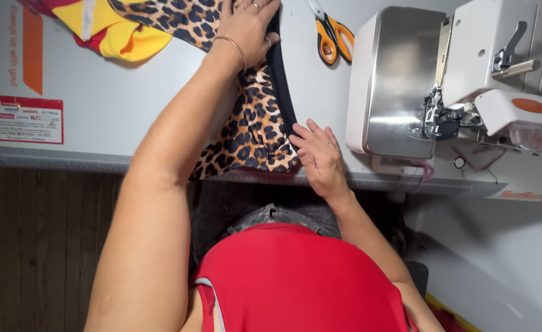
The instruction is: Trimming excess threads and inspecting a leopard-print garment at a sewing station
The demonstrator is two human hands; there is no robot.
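your left hand (246, 27) reaches far across the worktop (129, 104) and lies flat on the leopard-print fabric (249, 123), fingers (265, 12) spread and pressing down rather than curled around anything; a thin bangle sits at that wrist. your right hand (320, 157) rests nearer to you, at the front edge of the worktop, fingers (305, 138) stretched out flat with their tips on the fabric's black trim (280, 80). that black band runs along the right side of the fabric, curving from your left hand down to your right. the fabric lies stretched between the two hands, its near end hanging a little over the worktop's front edge. at the far left corner a yellow and red cloth (114, 27) lies touching the leopard piece. orange-handled scissors (332, 34) sit on the worktop just right of the black trim. the sewing machine (467, 92) stands well to the right of your right hand, its shiny metal side plate facing you.
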